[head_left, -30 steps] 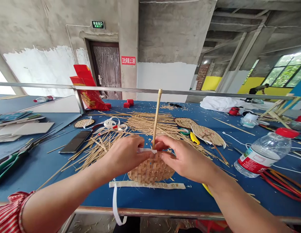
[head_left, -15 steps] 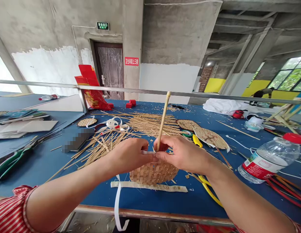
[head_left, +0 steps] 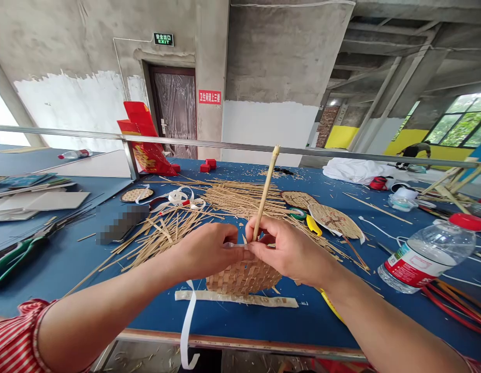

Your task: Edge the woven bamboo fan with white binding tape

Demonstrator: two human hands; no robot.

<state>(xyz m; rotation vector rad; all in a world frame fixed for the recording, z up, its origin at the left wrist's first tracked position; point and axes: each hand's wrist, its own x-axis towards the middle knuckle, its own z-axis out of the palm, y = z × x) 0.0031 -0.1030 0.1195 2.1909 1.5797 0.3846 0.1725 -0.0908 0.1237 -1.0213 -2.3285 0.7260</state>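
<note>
across the blue tabletop (head_left: 271, 326), thin bamboo strips (head_left: 244, 199) are lying in a dense row at the middle and in a looser heap to the left. a water bottle (head_left: 426, 259) is standing, tilted in view, at the right; a green-handled tool (head_left: 18, 256) is resting far left. behind, a metal rail (head_left: 209, 143) is running the full width, and beyond it a half-painted concrete wall (head_left: 271, 62) is rising beside a plastic-covered door (head_left: 176, 109). at far right, a person (head_left: 417, 150) is bending over.

both forearms are extending inward from the near corners, the hands meeting at centre, thumb tips nearly touching. the left hand (head_left: 209, 251) is curling closed, pinching a white strip (head_left: 234, 245) between thumb and finger. the right hand (head_left: 285, 246) is closing thumb and fingers about the lower end of a bamboo stick (head_left: 266, 191), which is leaning slightly right. directly below the hands, a woven piece (head_left: 242, 277) is sitting just behind a flat pale band (head_left: 271, 300). a white ribbon (head_left: 188, 326) is hanging over the near edge; whether it is joining the pinched strip, cannot tell.
</note>
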